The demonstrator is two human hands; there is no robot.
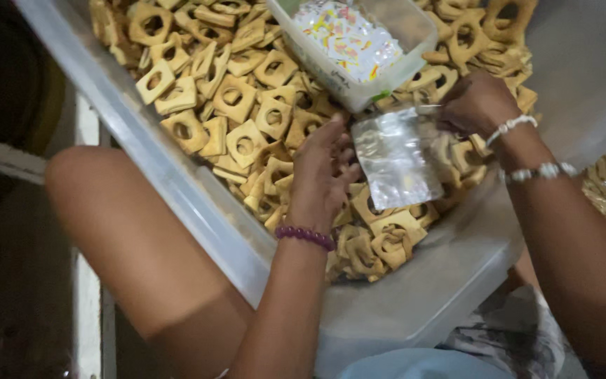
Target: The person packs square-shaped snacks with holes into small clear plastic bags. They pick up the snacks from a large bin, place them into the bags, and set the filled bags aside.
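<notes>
Bag (395, 158), clear plastic, is held at its top by right hand (475, 105), apparently empty; left hand (324, 172) lies loosely open on biscuits (240, 105) w/ tub (177, 182) full.

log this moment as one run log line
left hand: reaching into square biscuits | right hand: holding clear bag | bin: full | small tub: on biscuits

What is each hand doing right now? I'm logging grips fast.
Left hand: open, fingers down among the square biscuits.
Right hand: closed, pinching the top of the clear plastic bag.
</notes>
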